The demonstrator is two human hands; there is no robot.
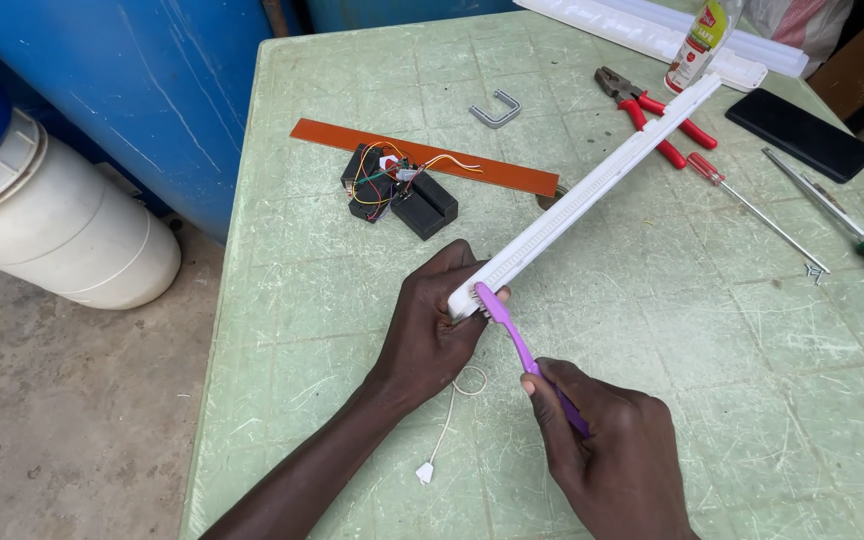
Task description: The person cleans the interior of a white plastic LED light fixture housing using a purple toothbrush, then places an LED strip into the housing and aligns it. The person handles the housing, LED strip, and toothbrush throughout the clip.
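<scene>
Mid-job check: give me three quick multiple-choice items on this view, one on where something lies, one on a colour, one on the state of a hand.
1. Where do the red-handled pliers lie?
A. at the far right of the table, by the strip's far end
B. on the floor
C. under the left hand

2. What colour is the toothbrush?
A. green
B. purple
C. orange

3. What is the left hand doing?
A. lying flat and empty
B. gripping the near end of the long white strip
C. holding a screwdriver

Answers: 1 A, they sit beside the strip's far tip. 2 B, handle and head are purple in the right hand. 3 B, its fingers wrap the strip's end.
</scene>
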